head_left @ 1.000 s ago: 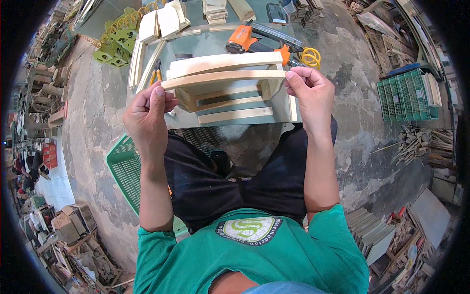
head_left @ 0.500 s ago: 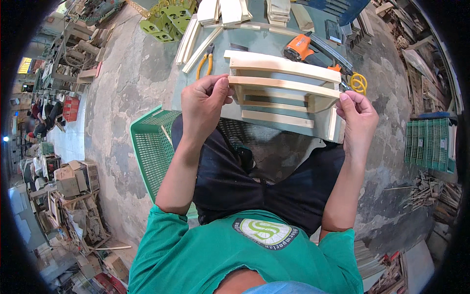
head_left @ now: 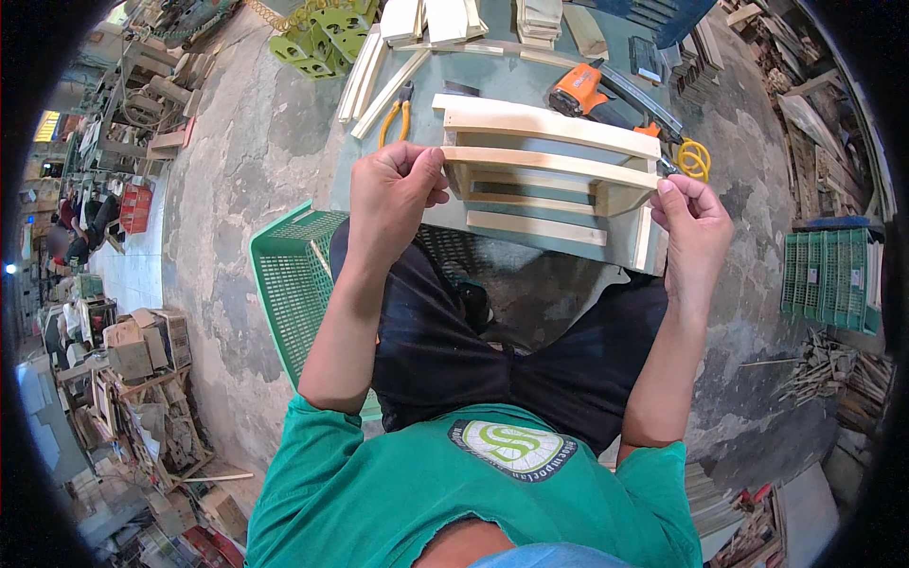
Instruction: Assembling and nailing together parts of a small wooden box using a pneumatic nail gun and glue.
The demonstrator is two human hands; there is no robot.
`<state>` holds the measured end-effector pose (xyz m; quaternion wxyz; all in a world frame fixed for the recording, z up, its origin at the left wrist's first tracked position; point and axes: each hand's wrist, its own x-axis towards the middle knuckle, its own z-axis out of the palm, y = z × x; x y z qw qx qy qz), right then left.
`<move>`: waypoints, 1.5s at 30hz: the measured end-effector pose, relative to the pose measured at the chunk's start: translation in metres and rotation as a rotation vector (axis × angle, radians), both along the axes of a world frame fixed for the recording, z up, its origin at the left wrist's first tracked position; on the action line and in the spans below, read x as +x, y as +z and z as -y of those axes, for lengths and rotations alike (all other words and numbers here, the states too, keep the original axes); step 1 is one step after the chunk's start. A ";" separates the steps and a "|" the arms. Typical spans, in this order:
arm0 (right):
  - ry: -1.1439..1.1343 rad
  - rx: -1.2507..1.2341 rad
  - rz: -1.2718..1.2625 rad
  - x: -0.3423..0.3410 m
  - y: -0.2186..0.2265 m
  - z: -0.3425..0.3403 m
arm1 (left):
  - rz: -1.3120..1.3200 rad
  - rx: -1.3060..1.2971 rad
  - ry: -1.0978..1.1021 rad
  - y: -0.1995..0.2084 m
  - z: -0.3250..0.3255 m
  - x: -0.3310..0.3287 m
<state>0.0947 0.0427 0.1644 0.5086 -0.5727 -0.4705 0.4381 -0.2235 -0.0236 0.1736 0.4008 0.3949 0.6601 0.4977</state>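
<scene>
A pale wooden slat (head_left: 549, 165) lies across the near part of a small slatted wooden crate (head_left: 549, 121). My left hand (head_left: 393, 194) is closed, pinching the slat's left end between thumb and fingers. At the other end, my right hand (head_left: 696, 210) grips it with thumb and fingertips. Just beyond runs a wider slat along the crate's far upper edge, and more slats show through the gap below. The crate stands on the grey-green worktable (head_left: 365, 170), near the edge by my knees. Whether the pinched slat is fastened to the crate I cannot tell.
An orange and black nail gun (head_left: 579, 93) lies behind the crate, a coiled yellow hose (head_left: 694, 161) beside it. Orange-handled pliers (head_left: 396, 118) are at the left. Wooden pieces (head_left: 454, 21) line the table's far side. A green plastic basket (head_left: 284, 284) stands left of my legs.
</scene>
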 end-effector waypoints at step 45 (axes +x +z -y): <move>0.491 0.771 0.541 0.037 -0.014 -0.037 | -1.035 0.538 -0.725 0.020 -0.077 0.098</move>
